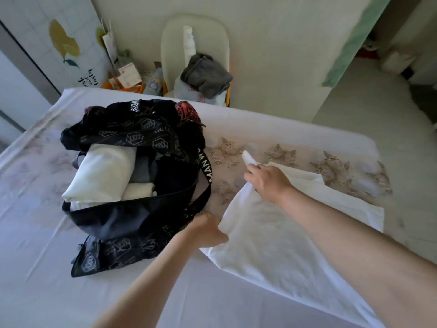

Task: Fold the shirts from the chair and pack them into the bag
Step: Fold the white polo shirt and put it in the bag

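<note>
While the left hand (208, 229) clamps the near edge of the flat white cotton shirt (272, 237), right of the open black printed bag (132, 223), the right hand (267, 179) pinches its far corner; carry both across evenly, keeping edges square.

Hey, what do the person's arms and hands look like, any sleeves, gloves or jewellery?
Both forearms are bare, with no sleeve in view. The left hand and right hand wear no gloves, and no watch, bracelet or ring shows.
</note>
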{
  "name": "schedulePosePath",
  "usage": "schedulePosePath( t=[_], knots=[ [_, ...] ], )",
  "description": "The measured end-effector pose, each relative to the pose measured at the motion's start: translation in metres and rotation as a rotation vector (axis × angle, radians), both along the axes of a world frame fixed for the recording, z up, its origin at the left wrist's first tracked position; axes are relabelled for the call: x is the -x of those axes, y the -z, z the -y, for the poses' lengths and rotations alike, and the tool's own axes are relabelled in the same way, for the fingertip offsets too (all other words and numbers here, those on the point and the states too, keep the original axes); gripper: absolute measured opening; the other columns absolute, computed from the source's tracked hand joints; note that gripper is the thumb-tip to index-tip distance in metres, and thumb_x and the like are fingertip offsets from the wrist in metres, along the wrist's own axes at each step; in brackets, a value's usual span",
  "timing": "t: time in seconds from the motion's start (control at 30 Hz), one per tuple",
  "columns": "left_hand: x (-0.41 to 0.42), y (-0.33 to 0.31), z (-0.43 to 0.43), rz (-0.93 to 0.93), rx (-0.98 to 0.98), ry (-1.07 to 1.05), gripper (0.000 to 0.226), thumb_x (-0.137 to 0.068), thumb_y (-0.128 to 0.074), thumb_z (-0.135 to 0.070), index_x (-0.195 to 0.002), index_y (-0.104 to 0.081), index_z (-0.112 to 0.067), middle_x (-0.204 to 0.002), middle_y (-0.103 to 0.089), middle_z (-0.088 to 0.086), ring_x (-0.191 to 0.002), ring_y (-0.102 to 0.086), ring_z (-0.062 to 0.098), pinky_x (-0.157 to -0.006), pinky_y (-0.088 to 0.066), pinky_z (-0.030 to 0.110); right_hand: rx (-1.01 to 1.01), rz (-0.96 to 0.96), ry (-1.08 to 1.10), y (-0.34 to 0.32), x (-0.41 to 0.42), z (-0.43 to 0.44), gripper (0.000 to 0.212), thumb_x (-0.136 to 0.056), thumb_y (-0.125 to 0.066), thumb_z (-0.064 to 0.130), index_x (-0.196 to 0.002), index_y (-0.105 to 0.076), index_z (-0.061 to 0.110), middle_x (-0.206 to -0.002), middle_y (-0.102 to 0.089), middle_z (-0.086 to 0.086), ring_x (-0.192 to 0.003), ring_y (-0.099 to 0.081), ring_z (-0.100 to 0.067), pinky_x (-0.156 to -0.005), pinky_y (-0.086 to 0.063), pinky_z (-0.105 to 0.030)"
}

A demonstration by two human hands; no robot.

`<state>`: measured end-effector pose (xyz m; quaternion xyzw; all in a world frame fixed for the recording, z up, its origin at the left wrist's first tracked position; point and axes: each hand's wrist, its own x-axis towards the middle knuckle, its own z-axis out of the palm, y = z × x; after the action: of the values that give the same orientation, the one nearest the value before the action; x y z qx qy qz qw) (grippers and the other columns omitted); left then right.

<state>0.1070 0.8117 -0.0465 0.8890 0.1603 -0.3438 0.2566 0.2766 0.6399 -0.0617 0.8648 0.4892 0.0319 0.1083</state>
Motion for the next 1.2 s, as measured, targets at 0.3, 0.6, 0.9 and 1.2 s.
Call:
schedulePosePath(
  t=[0.3, 0.6, 0.9, 1.2],
  knots=[
    [-0.016, -0.04, 0.102, -0.144, 0.555, 0.356, 0.027, -0.089, -0.067, -0.041, -0.104, -0.064, -0.018, -0.109, -0.072, 0.001, -0.092, -0.069, 0.009, -0.087, -0.054, 0.031, -0.076, -0.092, 0.48, -0.009, 0.039, 0.162, 0.043, -0.069, -0.062, -0.008, -0.105, -0.065, 0.014, -0.119, -0.056, -0.013, -0.089, -0.063, -0.036, -0.077, -0.047, -0.043],
    [0.004, 0.052, 0.123, 0.431, -0.076, 0.837, 0.074, -0.095, -0.051, -0.051, -0.155, -0.01, -0.04, -0.165, 0.012, -0.003, -0.151, 0.012, 0.018, -0.123, -0.003, 0.044, -0.161, -0.362, 0.664, 0.027, 0.101, 0.169, 0.049, -0.1, -0.044, 0.025, -0.149, -0.042, 0.018, -0.161, -0.025, -0.012, -0.143, -0.033, -0.031, -0.112, -0.034, -0.044],
    [0.0, 0.071, 0.094, 0.619, -0.111, 1.039, 0.07, -0.068, -0.054, -0.071, -0.131, -0.048, -0.042, -0.15, -0.036, -0.004, -0.14, -0.028, 0.022, -0.114, -0.025, 0.048, -0.509, -0.387, 1.056, 0.047, 0.13, 0.145, 0.051, -0.093, -0.052, 0.044, -0.136, -0.048, 0.018, -0.135, -0.046, -0.008, -0.122, -0.05, -0.031, -0.094, -0.048, -0.043],
    [0.017, 0.073, 0.108, 0.84, -0.004, 0.961, 0.036, -0.069, -0.058, -0.059, -0.096, -0.063, -0.034, -0.091, -0.055, -0.014, -0.085, -0.05, 0.01, -0.075, -0.047, 0.027, -0.128, -0.325, 1.103, 0.044, 0.161, 0.134, 0.054, -0.086, -0.046, 0.066, -0.102, -0.065, 0.019, -0.105, -0.055, -0.001, -0.098, -0.055, -0.023, -0.081, -0.043, -0.037]
  ],
)
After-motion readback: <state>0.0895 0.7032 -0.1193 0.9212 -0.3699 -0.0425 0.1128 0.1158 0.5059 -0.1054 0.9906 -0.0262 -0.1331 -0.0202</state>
